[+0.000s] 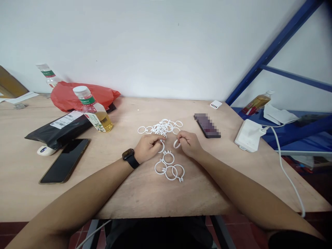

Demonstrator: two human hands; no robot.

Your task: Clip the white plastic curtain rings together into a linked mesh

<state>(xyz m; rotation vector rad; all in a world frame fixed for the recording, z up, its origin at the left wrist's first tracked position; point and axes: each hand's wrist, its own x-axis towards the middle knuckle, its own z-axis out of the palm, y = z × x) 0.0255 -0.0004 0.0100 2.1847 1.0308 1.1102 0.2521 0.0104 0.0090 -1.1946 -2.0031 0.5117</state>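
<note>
A heap of white plastic curtain rings [161, 128] lies in the middle of the wooden table, each ring with small tabs on its rim. My left hand [147, 148], with a black watch on the wrist, is closed in a pinch on one white ring [163, 148] just in front of the heap. Opposite it, my right hand [190, 143] is curled shut around another white ring [176, 144], part of which hides behind the fingers. Closer to me, several more rings [169, 158] lie on the table, some overlapping.
On the left are a black parcel [59, 129], a phone [66, 160], a tea bottle [95, 114] and a red plastic bag [103, 95]. A dark phone [206, 125] and a white power adapter [248, 135] with a cable lie right. A blue metal frame [272, 52] stands beyond.
</note>
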